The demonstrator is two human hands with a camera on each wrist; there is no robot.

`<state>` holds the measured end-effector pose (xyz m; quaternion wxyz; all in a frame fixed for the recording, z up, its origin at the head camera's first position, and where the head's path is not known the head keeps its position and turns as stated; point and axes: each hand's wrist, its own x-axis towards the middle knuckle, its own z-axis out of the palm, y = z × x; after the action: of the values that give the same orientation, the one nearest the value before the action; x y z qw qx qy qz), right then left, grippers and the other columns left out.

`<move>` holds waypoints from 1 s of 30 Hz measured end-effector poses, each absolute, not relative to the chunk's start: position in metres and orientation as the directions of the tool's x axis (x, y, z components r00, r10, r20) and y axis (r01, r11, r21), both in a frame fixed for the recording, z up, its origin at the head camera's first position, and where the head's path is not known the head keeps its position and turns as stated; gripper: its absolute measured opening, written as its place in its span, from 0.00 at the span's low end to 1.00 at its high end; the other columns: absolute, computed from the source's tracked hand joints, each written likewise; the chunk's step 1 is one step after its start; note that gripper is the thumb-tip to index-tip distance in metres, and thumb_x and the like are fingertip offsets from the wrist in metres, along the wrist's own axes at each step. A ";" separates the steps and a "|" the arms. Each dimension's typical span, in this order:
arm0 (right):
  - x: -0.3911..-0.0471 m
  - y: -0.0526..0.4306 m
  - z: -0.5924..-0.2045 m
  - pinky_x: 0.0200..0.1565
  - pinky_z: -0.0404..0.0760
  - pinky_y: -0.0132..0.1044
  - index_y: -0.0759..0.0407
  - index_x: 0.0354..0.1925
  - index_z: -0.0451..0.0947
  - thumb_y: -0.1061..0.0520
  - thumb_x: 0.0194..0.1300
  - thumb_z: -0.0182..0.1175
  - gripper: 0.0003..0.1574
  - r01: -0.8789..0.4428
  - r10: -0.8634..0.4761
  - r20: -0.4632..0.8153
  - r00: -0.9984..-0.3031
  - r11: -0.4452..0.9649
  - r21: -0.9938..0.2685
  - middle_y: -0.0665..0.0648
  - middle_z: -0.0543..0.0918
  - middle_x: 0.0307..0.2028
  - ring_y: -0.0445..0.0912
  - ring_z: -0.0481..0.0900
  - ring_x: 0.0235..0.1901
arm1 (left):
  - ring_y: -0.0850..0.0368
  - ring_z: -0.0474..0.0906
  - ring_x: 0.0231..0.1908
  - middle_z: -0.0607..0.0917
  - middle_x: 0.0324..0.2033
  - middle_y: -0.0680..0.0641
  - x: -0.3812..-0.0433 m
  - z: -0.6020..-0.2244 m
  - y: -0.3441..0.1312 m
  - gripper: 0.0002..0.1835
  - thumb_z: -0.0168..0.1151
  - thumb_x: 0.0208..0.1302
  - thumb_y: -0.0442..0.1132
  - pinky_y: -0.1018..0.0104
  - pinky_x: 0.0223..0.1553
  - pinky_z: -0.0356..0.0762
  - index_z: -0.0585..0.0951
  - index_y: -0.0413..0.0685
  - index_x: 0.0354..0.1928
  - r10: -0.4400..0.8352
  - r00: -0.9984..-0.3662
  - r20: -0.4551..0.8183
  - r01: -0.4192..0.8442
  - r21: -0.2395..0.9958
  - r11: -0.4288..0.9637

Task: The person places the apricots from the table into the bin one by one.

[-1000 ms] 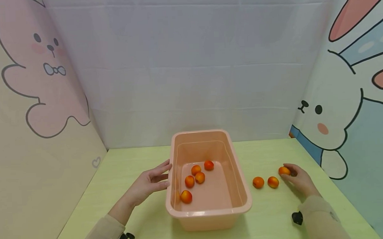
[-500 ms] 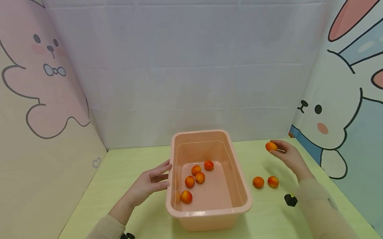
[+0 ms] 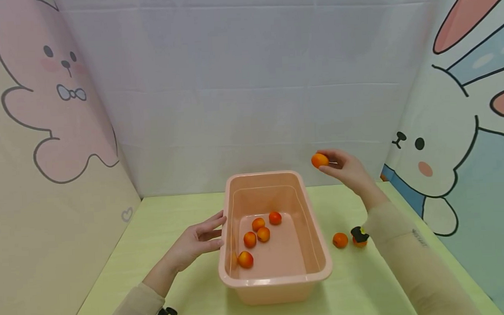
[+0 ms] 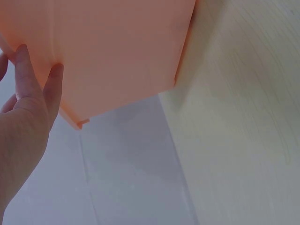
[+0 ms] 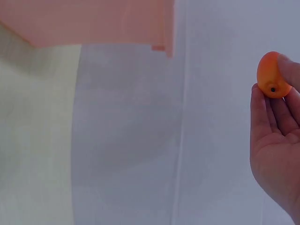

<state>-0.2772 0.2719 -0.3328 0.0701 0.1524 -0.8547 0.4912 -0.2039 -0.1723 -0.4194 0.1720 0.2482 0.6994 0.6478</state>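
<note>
My right hand [image 3: 347, 169] pinches a small orange fruit [image 3: 319, 160] between thumb and fingers, up above the table and beyond the right side of the bin's far end. In the right wrist view, this fruit [image 5: 270, 77] is smooth and oval, with a dark dot at one end. A peach-coloured plastic bin [image 3: 277, 281] stands mid-table, with several similar orange-red fruits [image 3: 250, 239] on its floor. At its left rim my left hand [image 3: 195, 240] rests fingertips against the side; the left wrist view shows those fingers [image 4: 28, 77] nearly straight along the outer wall.
Two more fruits lie on the table right of the bin: one [image 3: 340, 240] in plain sight, the other [image 3: 360, 242] partly covered by the black wrist camera [image 3: 359, 234]. A white cloth wall [image 3: 249, 92] closes off the back, with printed side walls left and right.
My right hand has picked the fruit up off the right of the table and carried it upward and left towards the bin. The left hand and the bin have stayed put.
</note>
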 end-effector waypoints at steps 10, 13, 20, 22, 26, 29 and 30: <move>-0.288 0.191 -0.296 0.57 0.79 0.43 0.58 0.66 0.72 0.56 0.68 0.65 0.30 -0.459 -0.357 0.330 -0.874 0.379 -0.804 0.59 0.77 0.60 0.53 0.78 0.56 | 0.33 0.64 0.66 0.52 0.77 0.45 -0.203 -0.419 -0.173 0.34 0.64 0.67 0.32 0.55 0.54 0.79 0.63 0.39 0.73 0.562 -0.823 0.085 0.132 0.990 0.043; -0.294 0.171 -0.299 0.57 0.79 0.45 0.61 0.65 0.72 0.59 0.68 0.65 0.29 -0.470 -0.397 0.325 -0.859 0.358 -0.807 0.61 0.77 0.59 0.55 0.79 0.56 | 0.33 0.64 0.67 0.52 0.77 0.44 -0.203 -0.419 -0.173 0.34 0.64 0.67 0.32 0.55 0.54 0.79 0.63 0.38 0.73 0.561 -0.823 0.085 0.129 0.991 0.040; -0.305 0.132 -0.317 0.56 0.80 0.43 0.63 0.64 0.74 0.62 0.67 0.64 0.28 -0.435 -0.433 0.280 -0.857 0.317 -0.843 0.61 0.78 0.57 0.54 0.78 0.55 | 0.32 0.64 0.67 0.52 0.77 0.45 -0.203 -0.418 -0.173 0.35 0.64 0.67 0.33 0.55 0.54 0.79 0.63 0.39 0.73 0.563 -0.823 0.073 0.121 0.991 0.048; -0.306 0.124 -0.322 0.57 0.79 0.42 0.60 0.64 0.74 0.59 0.67 0.65 0.28 -0.406 -0.430 0.248 -0.868 0.327 -0.853 0.58 0.79 0.57 0.53 0.78 0.55 | 0.32 0.64 0.67 0.52 0.77 0.45 -0.203 -0.418 -0.173 0.35 0.64 0.67 0.33 0.55 0.54 0.79 0.63 0.39 0.73 0.561 -0.825 0.071 0.121 0.991 0.053; -0.306 0.111 -0.333 0.59 0.77 0.42 0.54 0.63 0.75 0.56 0.67 0.66 0.27 -0.348 -0.423 0.183 -0.887 0.353 -0.869 0.53 0.79 0.56 0.51 0.76 0.56 | 0.33 0.64 0.67 0.53 0.77 0.45 -0.203 -0.416 -0.172 0.35 0.64 0.67 0.34 0.55 0.54 0.79 0.63 0.39 0.73 0.558 -0.827 0.066 0.119 0.991 0.060; -0.307 0.104 -0.343 0.61 0.75 0.42 0.55 0.62 0.74 0.57 0.67 0.65 0.26 -0.301 -0.427 0.137 -0.894 0.344 -0.889 0.53 0.79 0.55 0.51 0.75 0.56 | 0.33 0.64 0.67 0.53 0.77 0.45 -0.202 -0.416 -0.171 0.34 0.64 0.67 0.34 0.55 0.54 0.79 0.63 0.40 0.73 0.559 -0.827 0.060 0.114 0.991 0.062; -0.308 0.102 -0.347 0.61 0.75 0.43 0.55 0.62 0.74 0.57 0.67 0.65 0.26 -0.286 -0.426 0.125 -0.896 0.338 -0.896 0.53 0.79 0.56 0.51 0.75 0.57 | 0.33 0.64 0.67 0.53 0.77 0.45 -0.202 -0.416 -0.171 0.34 0.64 0.67 0.34 0.55 0.54 0.79 0.63 0.40 0.73 0.560 -0.826 0.060 0.115 0.991 0.063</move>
<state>-0.3084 0.1023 -0.3474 -0.0658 0.2185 -0.8153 0.5321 -0.2024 -0.1706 -0.4162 0.1736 0.2384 0.7081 0.6415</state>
